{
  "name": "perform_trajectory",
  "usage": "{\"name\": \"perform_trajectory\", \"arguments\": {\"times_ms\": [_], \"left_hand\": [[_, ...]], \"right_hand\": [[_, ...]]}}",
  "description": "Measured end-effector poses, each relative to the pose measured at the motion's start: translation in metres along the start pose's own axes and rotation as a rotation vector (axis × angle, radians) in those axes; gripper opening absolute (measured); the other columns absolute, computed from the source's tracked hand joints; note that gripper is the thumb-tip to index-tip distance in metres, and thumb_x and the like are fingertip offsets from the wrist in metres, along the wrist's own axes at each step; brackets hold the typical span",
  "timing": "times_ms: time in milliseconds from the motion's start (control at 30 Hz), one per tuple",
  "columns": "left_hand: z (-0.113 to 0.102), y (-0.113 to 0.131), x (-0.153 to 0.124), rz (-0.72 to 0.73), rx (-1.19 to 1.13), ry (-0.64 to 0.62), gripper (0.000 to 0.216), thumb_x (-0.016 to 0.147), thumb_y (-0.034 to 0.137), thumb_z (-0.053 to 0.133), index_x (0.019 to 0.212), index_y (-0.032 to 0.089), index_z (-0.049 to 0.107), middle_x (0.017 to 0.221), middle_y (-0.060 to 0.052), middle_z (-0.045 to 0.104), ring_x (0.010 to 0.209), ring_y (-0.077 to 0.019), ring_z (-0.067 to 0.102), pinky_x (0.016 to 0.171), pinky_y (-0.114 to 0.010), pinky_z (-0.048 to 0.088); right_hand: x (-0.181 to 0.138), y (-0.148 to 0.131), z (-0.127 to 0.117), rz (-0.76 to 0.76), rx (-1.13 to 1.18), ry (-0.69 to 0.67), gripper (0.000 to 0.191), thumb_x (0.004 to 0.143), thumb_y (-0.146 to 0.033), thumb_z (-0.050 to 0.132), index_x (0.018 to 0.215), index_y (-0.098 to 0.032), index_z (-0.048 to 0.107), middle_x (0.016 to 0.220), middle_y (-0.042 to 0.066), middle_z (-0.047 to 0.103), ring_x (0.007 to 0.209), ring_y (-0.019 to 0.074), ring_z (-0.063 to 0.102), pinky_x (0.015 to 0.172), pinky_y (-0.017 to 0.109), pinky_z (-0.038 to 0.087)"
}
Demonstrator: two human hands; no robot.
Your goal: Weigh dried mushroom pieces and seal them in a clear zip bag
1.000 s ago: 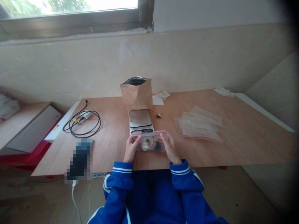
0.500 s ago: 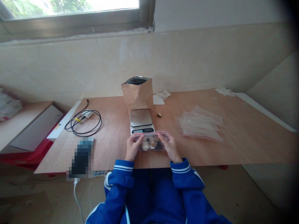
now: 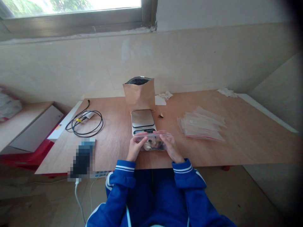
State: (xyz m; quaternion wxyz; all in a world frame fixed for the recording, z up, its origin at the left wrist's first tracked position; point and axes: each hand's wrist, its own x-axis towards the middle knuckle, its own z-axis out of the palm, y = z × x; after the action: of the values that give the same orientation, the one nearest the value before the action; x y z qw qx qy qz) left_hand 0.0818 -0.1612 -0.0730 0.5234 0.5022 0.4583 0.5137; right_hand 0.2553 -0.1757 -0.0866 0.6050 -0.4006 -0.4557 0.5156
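Observation:
A clear zip bag (image 3: 154, 145) with pale and dark dried pieces inside is held near the table's front edge. My left hand (image 3: 136, 145) grips its left end, thumb on top, and my right hand (image 3: 172, 146) grips the right end the same way. The reddish zip strip runs along the bag's upper edge between them. Just beyond the bag sits a digital kitchen scale (image 3: 142, 118), its plate bare and its display partly covered by the bag and fingers. An open brown paper pouch (image 3: 139, 96) stands upright behind the scale.
Flat clear zip bags (image 3: 202, 124) lie in a pile on the right. A small dark-and-pale piece (image 3: 161, 115) rests beside the scale. On the left are a coiled black cable (image 3: 84, 124) and a blurred-out phone-like device (image 3: 82, 159) with a white cord. Crumpled tissue (image 3: 166, 95) is near the wall.
The bag has tilted slightly in my hands and the pieces inside have shifted. Both hands still hold its ends, with more fingers showing behind the top edge.

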Motion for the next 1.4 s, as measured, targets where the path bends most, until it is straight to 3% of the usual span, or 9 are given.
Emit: {"name": "perform_trajectory", "arguments": {"times_ms": [133, 333, 533, 633, 800, 1000, 1067, 1167, 1400], "left_hand": [[0.001, 0.001, 0.001, 0.034, 0.041, -0.08, 0.028, 0.073, 0.039, 0.072, 0.087, 0.015, 0.075, 0.093, -0.009, 0.072, 0.091, -0.0209, 0.065, 0.084, -0.031, 0.05], [0.003, 0.003, -0.001, 0.054, 0.058, -0.023, 0.023, 0.073, 0.037, 0.072, 0.078, 0.015, 0.073, 0.081, -0.005, 0.068, 0.079, -0.0164, 0.063, 0.075, -0.027, 0.048], [0.004, 0.004, -0.003, 0.09, 0.055, 0.015, 0.022, 0.072, 0.037, 0.073, 0.076, 0.015, 0.072, 0.08, -0.004, 0.065, 0.08, -0.0163, 0.061, 0.075, -0.027, 0.048], [0.004, 0.004, -0.005, 0.091, 0.053, -0.011, 0.024, 0.073, 0.039, 0.071, 0.078, 0.015, 0.071, 0.081, -0.004, 0.066, 0.08, -0.0168, 0.061, 0.075, -0.028, 0.048], [0.002, 0.005, -0.006, 0.086, 0.026, -0.067, 0.027, 0.076, 0.04, 0.068, 0.084, 0.014, 0.07, 0.084, -0.005, 0.068, 0.083, -0.0179, 0.062, 0.076, -0.028, 0.048], [0.002, 0.005, -0.009, 0.175, 0.095, -0.031, 0.024, 0.078, 0.038, 0.067, 0.086, 0.016, 0.067, 0.085, -0.005, 0.068, 0.083, -0.018, 0.062, 0.078, -0.028, 0.048], [0.001, 0.007, -0.011, 0.202, 0.126, -0.026, 0.023, 0.079, 0.039, 0.067, 0.085, 0.016, 0.067, 0.084, -0.005, 0.068, 0.082, -0.0179, 0.062, 0.078, -0.028, 0.048], [0.0, 0.01, -0.013, 0.26, 0.148, -0.04, 0.021, 0.081, 0.037, 0.065, 0.084, 0.016, 0.068, 0.084, -0.006, 0.068, 0.082, -0.0179, 0.062, 0.078, -0.028, 0.047], [-0.003, 0.011, -0.016, 0.32, 0.2, -0.101, 0.017, 0.084, 0.033, 0.062, 0.085, 0.017, 0.067, 0.085, -0.006, 0.067, 0.084, -0.0186, 0.062, 0.08, -0.03, 0.046]], "right_hand": [[0.001, 0.0, 0.0, -0.034, -0.115, -0.049, 0.024, 0.081, -0.041, 0.066, 0.092, -0.021, 0.072, 0.105, 0.007, 0.072, 0.101, 0.0235, 0.066, 0.096, 0.042, 0.049], [0.0, 0.001, 0.002, -0.039, -0.181, 0.056, 0.027, 0.076, -0.045, 0.069, 0.087, -0.02, 0.073, 0.091, 0.006, 0.073, 0.088, 0.0221, 0.068, 0.085, 0.039, 0.054], [-0.002, 0.004, 0.002, -0.012, -0.172, 0.07, 0.026, 0.076, -0.043, 0.069, 0.088, -0.02, 0.072, 0.093, 0.006, 0.073, 0.089, 0.0226, 0.068, 0.089, 0.042, 0.053], [-0.002, -0.005, -0.003, -0.023, -0.142, 0.005, 0.032, 0.08, -0.044, 0.065, 0.104, -0.022, 0.067, 0.106, 0.007, 0.071, 0.098, 0.0232, 0.066, 0.092, 0.043, 0.051], [-0.001, -0.04, -0.009, -0.317, -0.57, 0.121, 0.039, 0.086, -0.036, 0.057, 0.124, -0.025, 0.055, 0.123, 0.008, 0.063, 0.116, 0.0252, 0.055, 0.103, 0.048, 0.04], [0.003, -0.064, 0.015, -0.476, -1.175, -0.168, 0.027, 0.083, -0.032, 0.063, 0.109, -0.025, 0.065, 0.109, 0.008, 0.068, 0.109, 0.029, 0.055, 0.102, 0.052, 0.033], [0.005, -0.065, 0.02, -0.474, -1.22, -0.234, 0.013, 0.087, -0.032, 0.06, 0.093, -0.025, 0.068, 0.091, 0.006, 0.072, 0.095, 0.0259, 0.06, 0.101, 0.052, 0.031], [0.008, -0.066, 0.022, -0.487, -1.233, -0.302, 0.018, 0.09, -0.031, 0.056, 0.077, -0.025, 0.068, 0.075, 0.003, 0.071, 0.082, 0.0223, 0.06, 0.098, 0.048, 0.032], [0.008, -0.065, 0.022, -0.5, -1.207, -0.344, 0.018, 0.093, -0.029, 0.052, 0.087, -0.024, 0.068, 0.08, 0.003, 0.073, 0.079, 0.0206, 0.061, 0.088, 0.039, 0.039]]}}
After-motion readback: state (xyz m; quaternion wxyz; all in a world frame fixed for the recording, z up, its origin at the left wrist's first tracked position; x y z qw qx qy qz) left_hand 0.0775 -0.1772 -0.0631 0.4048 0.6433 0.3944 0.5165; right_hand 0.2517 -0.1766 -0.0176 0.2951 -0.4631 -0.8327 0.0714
